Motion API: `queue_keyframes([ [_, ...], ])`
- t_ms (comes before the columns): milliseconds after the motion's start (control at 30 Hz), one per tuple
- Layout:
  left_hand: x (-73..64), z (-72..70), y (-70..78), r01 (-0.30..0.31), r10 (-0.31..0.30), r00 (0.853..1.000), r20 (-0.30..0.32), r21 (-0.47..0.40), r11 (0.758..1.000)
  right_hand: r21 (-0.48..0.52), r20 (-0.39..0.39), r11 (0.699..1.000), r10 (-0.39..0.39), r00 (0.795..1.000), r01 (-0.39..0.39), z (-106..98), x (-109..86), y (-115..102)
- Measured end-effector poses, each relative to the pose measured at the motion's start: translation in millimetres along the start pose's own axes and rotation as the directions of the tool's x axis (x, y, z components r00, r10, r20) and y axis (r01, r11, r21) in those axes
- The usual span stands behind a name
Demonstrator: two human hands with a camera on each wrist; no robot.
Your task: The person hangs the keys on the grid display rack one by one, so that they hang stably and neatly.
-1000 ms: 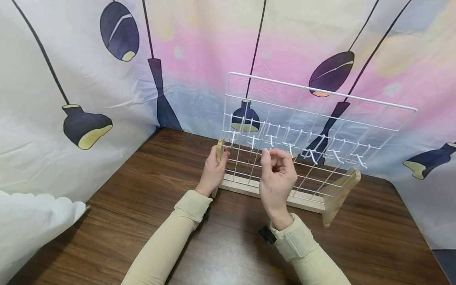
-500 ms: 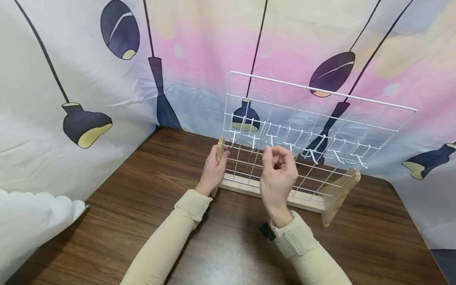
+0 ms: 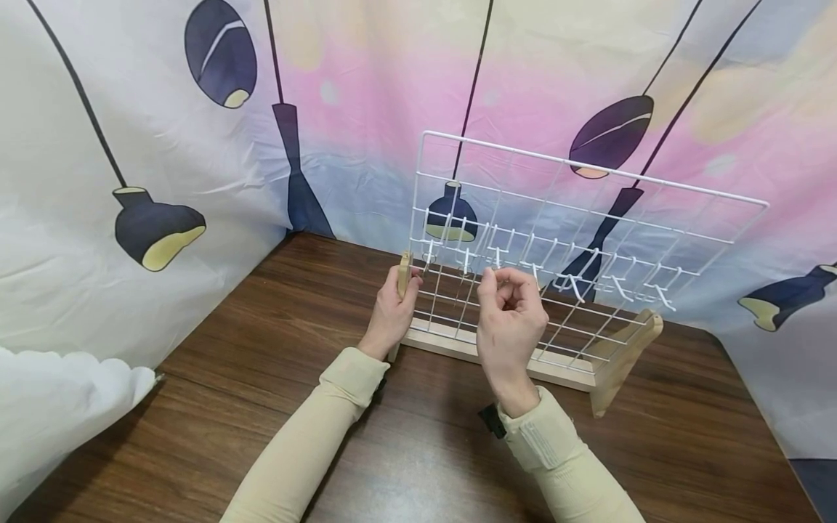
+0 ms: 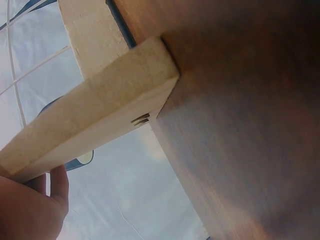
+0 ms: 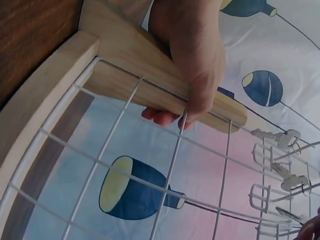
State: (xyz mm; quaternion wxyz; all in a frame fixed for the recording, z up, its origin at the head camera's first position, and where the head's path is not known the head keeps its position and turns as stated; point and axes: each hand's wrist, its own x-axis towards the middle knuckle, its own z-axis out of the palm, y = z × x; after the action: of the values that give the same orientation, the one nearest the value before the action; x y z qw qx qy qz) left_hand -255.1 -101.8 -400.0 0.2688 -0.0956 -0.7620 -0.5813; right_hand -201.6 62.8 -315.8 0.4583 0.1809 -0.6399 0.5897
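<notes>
A white wire grid rack stands on a wooden base, with a row of white hooks across it. My left hand grips the rack's left wooden side support, thumb and fingers around its edge. Two silver keys hang by rings from the leftmost hooks. At the third hook, my right hand pinches a key between thumb and forefinger. Only part of that key shows, beside the fingertips in the right wrist view; the hand hides it in the head view.
Under the rack lies a dark brown wooden table. Its right wooden support stands beyond my right hand. A printed cloth hangs behind, and white fabric drapes at the left edge.
My right hand has risen slightly toward the third hook, fingers still pinched. The left hand keeps its grip on the side support, and the rack stays in place.
</notes>
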Motion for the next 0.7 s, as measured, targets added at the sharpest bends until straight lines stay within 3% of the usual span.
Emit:
queue_keyframes([
  [267,0.6,0.3,-2.7,-0.012,0.012,1.000,0.000,-0.007,1.000,-0.061,0.037,0.997,-0.041,0.998,0.044,-3,1.7,3],
  [367,0.7,0.5,-2.1,-0.011,0.011,1.000,0.000,-0.006,1.000,-0.161,0.057,0.984,-0.070,0.996,0.079,-6,2.6,4],
  [433,0.6,0.6,-2.1,-0.007,0.007,1.000,0.000,0.005,1.000,-0.280,0.085,0.951,-0.112,0.990,0.132,-8,3.3,4],
  [533,0.2,0.3,-2.4,0.001,-0.001,1.000,-0.001,0.017,1.000,-0.453,0.151,0.860,-0.187,0.971,0.236,-12,5.0,2],
  [600,0.0,0.0,-2.3,0.003,-0.003,1.000,-0.001,0.019,1.000,-0.514,0.192,0.807,-0.223,0.956,0.291,-13,6.3,1],
  [700,0.1,0.0,-2.0,0.003,-0.003,1.000,0.001,0.013,1.000,-0.545,0.210,0.776,-0.241,0.948,0.318,-15,7.3,-1],
])
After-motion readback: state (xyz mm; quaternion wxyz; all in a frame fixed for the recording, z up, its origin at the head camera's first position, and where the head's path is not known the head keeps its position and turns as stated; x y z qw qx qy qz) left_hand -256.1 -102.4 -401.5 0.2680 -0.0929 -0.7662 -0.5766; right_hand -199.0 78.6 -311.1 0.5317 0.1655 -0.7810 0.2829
